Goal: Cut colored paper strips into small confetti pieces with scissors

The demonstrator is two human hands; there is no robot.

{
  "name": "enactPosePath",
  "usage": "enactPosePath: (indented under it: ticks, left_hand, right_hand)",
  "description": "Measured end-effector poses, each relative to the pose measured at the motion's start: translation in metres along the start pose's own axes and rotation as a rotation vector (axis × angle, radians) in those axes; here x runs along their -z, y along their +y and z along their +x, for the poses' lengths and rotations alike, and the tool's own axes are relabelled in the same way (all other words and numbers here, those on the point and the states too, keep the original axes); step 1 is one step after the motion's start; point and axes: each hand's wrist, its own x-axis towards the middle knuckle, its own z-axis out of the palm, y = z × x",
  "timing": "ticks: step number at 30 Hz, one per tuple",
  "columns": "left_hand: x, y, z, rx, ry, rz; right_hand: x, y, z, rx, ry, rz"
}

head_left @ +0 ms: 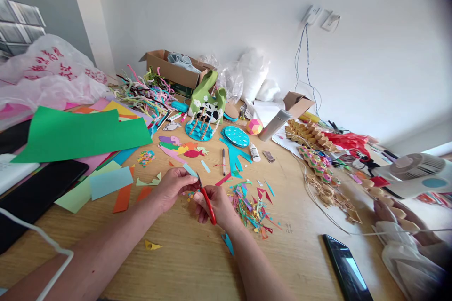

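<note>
My left hand (pixel 173 186) pinches a light blue paper strip (pixel 190 170) near the middle of the wooden table. Close beside it, my right hand (pixel 216 204) holds red-handled scissors (pixel 208 204), whose blades point up and left at the strip. Small coloured dots of paper lie partly hidden beneath my hands. A heap of coloured paper scraps (pixel 250 207) is just right of my right hand. Beyond my hands lie a red paper fish (pixel 194 154), other coloured paper fish, a pen (pixel 223 162) and a thin pale blue strip (pixel 205 166).
Green paper (pixel 84 134) and other sheets cover the left side. Farther back are a cardboard box (pixel 162 63), pipe cleaners (pixel 141 94) and a grey bottle (pixel 275 124). At right are a phone (pixel 348 268), a white fan (pixel 416 174) and another person's hand (pixel 388 211).
</note>
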Motion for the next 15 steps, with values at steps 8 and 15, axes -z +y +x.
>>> enactPosePath:
  ticks: [8,15]
  left_hand:
    - [0.0003,0.0001,0.0004,-0.008,0.011,0.028]
    - [0.0016,0.0,0.0014,-0.004,0.013,0.069]
  right_hand:
    - [0.0014,0.0039,0.0011,0.01,0.007,-0.012]
    - [0.0015,0.0019,0.0006,0.015,-0.011,-0.004]
